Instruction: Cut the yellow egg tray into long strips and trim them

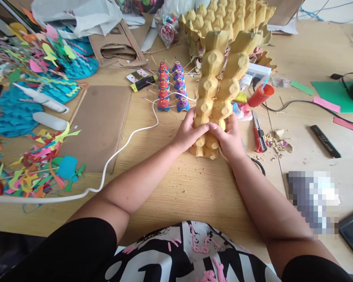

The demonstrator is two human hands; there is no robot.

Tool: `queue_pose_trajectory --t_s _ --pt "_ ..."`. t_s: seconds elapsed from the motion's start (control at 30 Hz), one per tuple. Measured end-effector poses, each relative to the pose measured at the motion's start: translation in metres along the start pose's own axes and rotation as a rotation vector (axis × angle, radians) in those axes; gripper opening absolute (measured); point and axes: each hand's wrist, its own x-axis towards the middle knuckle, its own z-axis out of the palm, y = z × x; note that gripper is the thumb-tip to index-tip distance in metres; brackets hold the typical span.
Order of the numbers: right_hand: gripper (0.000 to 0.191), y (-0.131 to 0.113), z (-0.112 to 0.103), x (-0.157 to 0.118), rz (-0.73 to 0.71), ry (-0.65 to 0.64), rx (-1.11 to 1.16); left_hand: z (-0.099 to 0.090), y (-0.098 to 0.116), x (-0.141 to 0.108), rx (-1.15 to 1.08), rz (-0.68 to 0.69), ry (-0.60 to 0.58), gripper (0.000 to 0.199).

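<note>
Two long yellow egg-carton strips point(206, 84) stand side by side, tilted away from me, above the wooden table point(170, 184). My left hand point(190, 131) is closed round their lower left side, and my right hand point(231, 137) round the lower right side. Both thumbs meet across the front; the other fingers are mostly hidden behind the strips. Left of them stand two rows of small painted carton figures, one red and blue point(163, 103), the other purple point(182, 104), with pins sticking out.
A stack of yellow egg trays point(223, 15) sits behind. Right are a red cup point(261, 95), a red cutter point(259, 133) and a black marker point(325, 141). Cardboard point(101, 125), paper scraps point(41, 164) and a glue bottle point(42, 98) lie left. A white cable point(129, 139) crosses the table.
</note>
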Motion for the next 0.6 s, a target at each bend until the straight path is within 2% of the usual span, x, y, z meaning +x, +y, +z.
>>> queue_pose_trajectory --t_s 0.23,0.43,0.6 --pt "0.071 0.0036 -0.0088 0.0023 -0.034 -0.089 -0.020 -0.0009 0.0038 -0.0007 0.017 0.000 0.029 0.066" --pt "0.065 0.0065 -0.0091 0.0023 -0.035 -0.072 -0.024 0.0013 0.0015 -0.0004 -0.080 -0.035 0.016 0.065" --pt "0.060 0.0075 -0.0075 0.0010 -0.046 -0.056 -0.026 0.0016 -0.0010 0.0004 -0.061 -0.037 -0.019 0.061"
